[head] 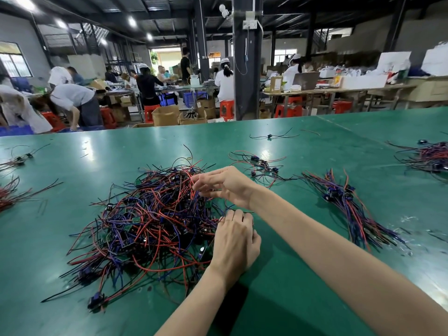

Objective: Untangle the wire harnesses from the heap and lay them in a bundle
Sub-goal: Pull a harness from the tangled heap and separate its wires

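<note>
Heap (150, 229) mid-bench (72, 190). Right hand (223, 185) fingers pinch red wires (194, 190) at the heap's top. Left hand (236, 241) fingers curled at heap edge, grip unclear. Laid bundle (346, 202) to the right.

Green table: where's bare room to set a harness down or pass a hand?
Bare: table left of the heap, up to the stray wires at the left edge; the far strip beyond the heap; the near-left corner. Crowded: right of the heap, where the right hand and left hand work, then the small cluster and the laid bundle.
</note>
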